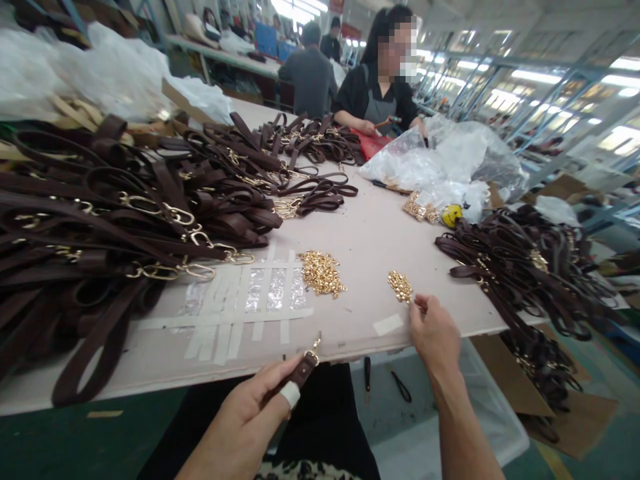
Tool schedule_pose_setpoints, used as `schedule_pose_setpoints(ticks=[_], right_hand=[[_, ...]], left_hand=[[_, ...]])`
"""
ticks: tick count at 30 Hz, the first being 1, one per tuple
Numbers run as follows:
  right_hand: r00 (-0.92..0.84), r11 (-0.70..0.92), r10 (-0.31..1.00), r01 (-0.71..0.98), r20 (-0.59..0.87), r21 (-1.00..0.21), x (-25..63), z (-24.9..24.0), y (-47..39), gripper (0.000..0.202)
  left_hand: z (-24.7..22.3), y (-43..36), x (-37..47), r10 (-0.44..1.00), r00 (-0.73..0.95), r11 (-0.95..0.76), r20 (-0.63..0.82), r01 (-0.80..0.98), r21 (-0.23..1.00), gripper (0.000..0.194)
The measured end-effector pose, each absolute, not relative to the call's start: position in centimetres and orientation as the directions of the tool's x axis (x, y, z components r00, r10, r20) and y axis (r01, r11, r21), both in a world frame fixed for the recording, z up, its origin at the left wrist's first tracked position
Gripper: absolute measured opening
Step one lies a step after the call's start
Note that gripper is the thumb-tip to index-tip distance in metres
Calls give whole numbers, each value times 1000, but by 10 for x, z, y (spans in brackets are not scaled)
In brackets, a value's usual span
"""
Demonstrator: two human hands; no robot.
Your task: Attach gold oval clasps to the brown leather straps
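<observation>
Between the thumb and fingers of my left hand (245, 410), a dark brown leather strap (302, 371) is gripped at the table's front edge. Its end carries a gold snap hook (316, 344) that points up and away from me. White tape wraps my left thumb. My right hand (436, 333) rests at the near side of a small pile of gold metal studs (399, 285), fingers bent together at its edge. Whether a stud is between those fingertips is too small to tell. A larger pile of similar gold pieces (321, 272) lies further left.
Brown straps with gold hooks (150, 193) are heaped at left; more straps (540, 267) lie at right. Tape strips (225, 320) cover part of the tabletop (365, 233). Plastic bags (440, 160) lie across from me, where a co-worker (380, 87) works. A white bin (400, 427) stands below.
</observation>
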State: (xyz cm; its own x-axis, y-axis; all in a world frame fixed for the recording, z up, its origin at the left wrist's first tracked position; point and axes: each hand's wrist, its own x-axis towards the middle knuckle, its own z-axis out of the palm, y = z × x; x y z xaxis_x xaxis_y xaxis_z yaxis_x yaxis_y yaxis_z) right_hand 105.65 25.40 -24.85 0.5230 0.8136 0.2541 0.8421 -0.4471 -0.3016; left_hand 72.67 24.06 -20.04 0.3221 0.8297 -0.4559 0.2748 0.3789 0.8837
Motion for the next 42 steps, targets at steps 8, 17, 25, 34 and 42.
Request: schedule_pose_setpoints(ticks=[8, 17, 25, 34, 42], right_hand=[[442, -408, 869, 894, 220, -187, 1067, -251, 265, 24], [420, -377, 903, 874, 89, -308, 1087, -244, 278, 24], [464, -214, 878, 602, 119, -770, 1036, -232, 253, 21], [155, 176, 961, 286, 227, -942, 893, -230, 203, 11], [139, 157, 961, 439, 239, -885, 888, -225, 204, 11]], left_hand=[[-196, 241, 737, 763, 374, 507, -528, 160, 847, 29], [-191, 240, 737, 781, 375, 503, -499, 96, 859, 27], [-183, 239, 739, 812, 335, 487, -478, 63, 871, 30], [-188, 231, 733, 906, 319, 250, -277, 124, 960, 34], [-190, 227, 727, 956, 273, 63, -108, 167, 984, 39]])
